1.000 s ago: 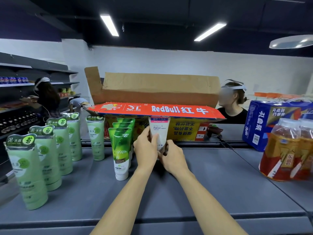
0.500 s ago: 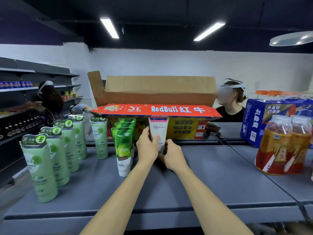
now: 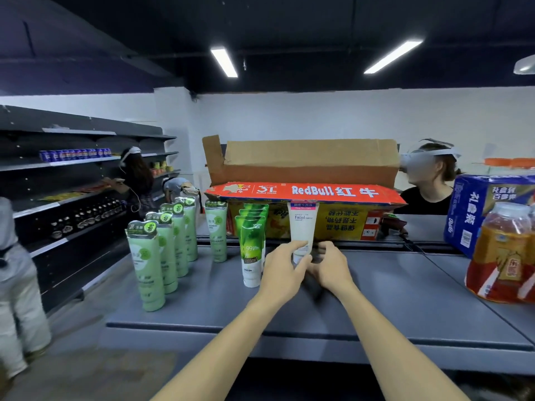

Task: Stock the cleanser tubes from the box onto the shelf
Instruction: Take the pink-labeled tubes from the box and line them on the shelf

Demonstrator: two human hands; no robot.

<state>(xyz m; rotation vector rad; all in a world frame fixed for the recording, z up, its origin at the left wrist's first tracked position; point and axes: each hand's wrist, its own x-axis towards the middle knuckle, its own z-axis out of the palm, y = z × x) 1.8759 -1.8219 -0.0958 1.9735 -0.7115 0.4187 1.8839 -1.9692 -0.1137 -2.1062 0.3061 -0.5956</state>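
Note:
A white facial cleanser tube (image 3: 302, 227) stands upright on its cap on the grey shelf (image 3: 376, 299), just in front of the open Red Bull cardboard box (image 3: 304, 172). My left hand (image 3: 282, 270) pinches the tube's lower end between thumb and fingers. A small gap separates the tube's base from my right hand (image 3: 330, 266), which sits to its right with fingers curled and apart. To the left stands a row of dark green tubes (image 3: 251, 244). Further left are a single pale green tube (image 3: 216, 230) and a row of pale green tubes (image 3: 147, 264).
A shrink-wrapped pack of tea bottles (image 3: 503, 256) and a blue package (image 3: 486, 206) occupy the shelf's right side. A person (image 3: 428, 180) stands behind the box. Another person (image 3: 136, 175) works at the dark wall shelves on the left, and a third (image 3: 14, 285) stands at the left edge.
Both hands have slid down the white tube to its base. My right hand has come off it, while the left stays on. The view has pulled back a little.

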